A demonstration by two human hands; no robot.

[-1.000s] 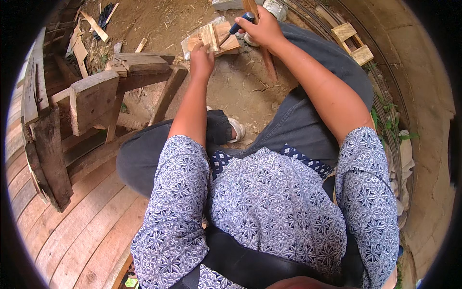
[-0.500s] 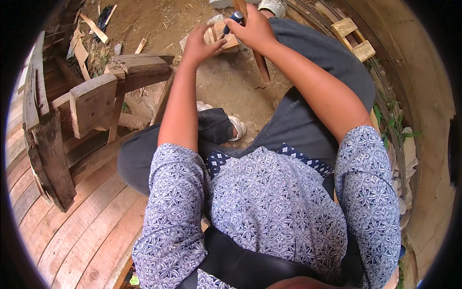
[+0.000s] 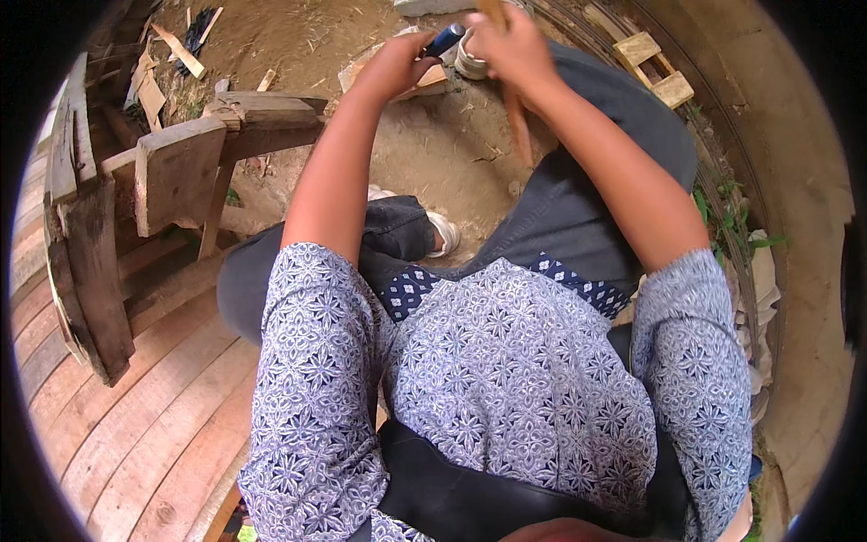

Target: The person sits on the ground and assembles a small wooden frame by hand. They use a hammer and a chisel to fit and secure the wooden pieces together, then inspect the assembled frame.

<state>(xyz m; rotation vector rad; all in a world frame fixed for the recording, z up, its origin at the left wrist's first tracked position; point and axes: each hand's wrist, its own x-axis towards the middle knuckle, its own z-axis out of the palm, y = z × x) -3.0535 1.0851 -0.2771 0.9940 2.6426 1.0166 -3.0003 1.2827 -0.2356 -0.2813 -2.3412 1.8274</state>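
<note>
My left hand (image 3: 395, 69) is closed around the blue handle of a chisel (image 3: 445, 40), at the top middle of the head view. Its handle tilts up to the right; the blade is hidden behind my fingers. Just below that hand lies a pale wooden block (image 3: 432, 81) on the dirt, partly covered by it. My right hand (image 3: 515, 50), smeared by motion, grips a brown wooden stick (image 3: 518, 126). The stick slants past my fist at both ends, and its upper end runs out of view. A gap separates the right fist from the chisel handle.
A rough timber frame (image 3: 181, 172) stands at my left over wooden planks (image 3: 172, 434). Wood scraps (image 3: 179, 51) litter the dirt at the far left. A small wooden frame piece (image 3: 652, 70) lies beyond my right knee, near a brown wall (image 3: 795, 226).
My right hand has moved right, away from the chisel, taking the stick with it. My left hand has closed around the chisel handle; before, its fingers were spread beside the block.
</note>
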